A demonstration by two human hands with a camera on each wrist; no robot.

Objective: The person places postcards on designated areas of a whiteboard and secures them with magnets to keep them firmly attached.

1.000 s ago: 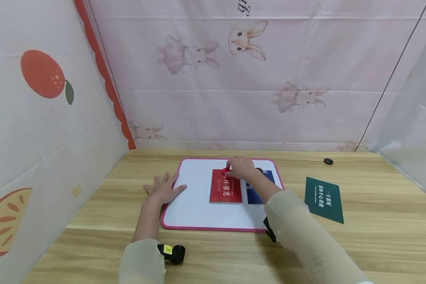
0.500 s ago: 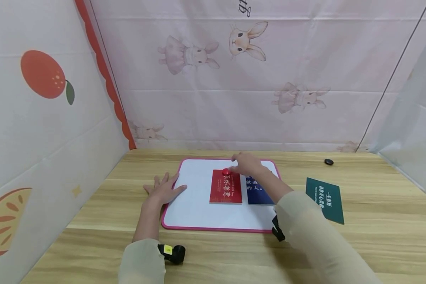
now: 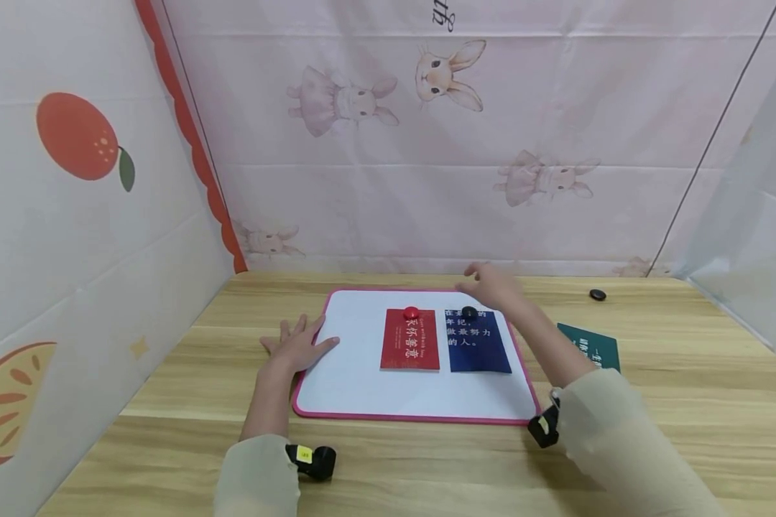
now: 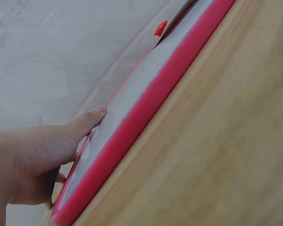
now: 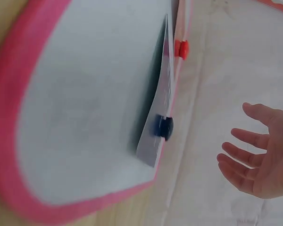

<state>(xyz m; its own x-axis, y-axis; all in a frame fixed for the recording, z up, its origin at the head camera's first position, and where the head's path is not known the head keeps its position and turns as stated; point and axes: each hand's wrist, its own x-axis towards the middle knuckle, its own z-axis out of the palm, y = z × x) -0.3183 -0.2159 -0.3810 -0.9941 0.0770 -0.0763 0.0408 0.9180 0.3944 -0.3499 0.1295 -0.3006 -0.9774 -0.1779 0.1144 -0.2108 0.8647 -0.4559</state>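
Note:
A whiteboard (image 3: 356,391) with a pink rim lies flat on the table. My left hand (image 3: 295,350) rests at its left edge, fingers spread and thumb on the white surface; the left wrist view shows the thumb (image 4: 90,121) over the rim. A red card (image 3: 410,348) lies on the board with a red round magnet (image 3: 412,313) at its top. Beside it is a dark blue card (image 3: 481,352) under a black magnet (image 3: 469,312). My right hand (image 3: 493,287) hovers above the board's far right corner, fingers loosely bent and holding nothing.
A dark green card (image 3: 591,343), partly hidden by my right forearm, lies on the table right of the board. Farther back is a loose black magnet (image 3: 598,294). A printed cloth wall (image 3: 388,201) rises behind the table, with another on the left.
My right hand has left the red magnet on the red card and moved right, uncovering the blue card and its black magnet. My left hand stays where it was.

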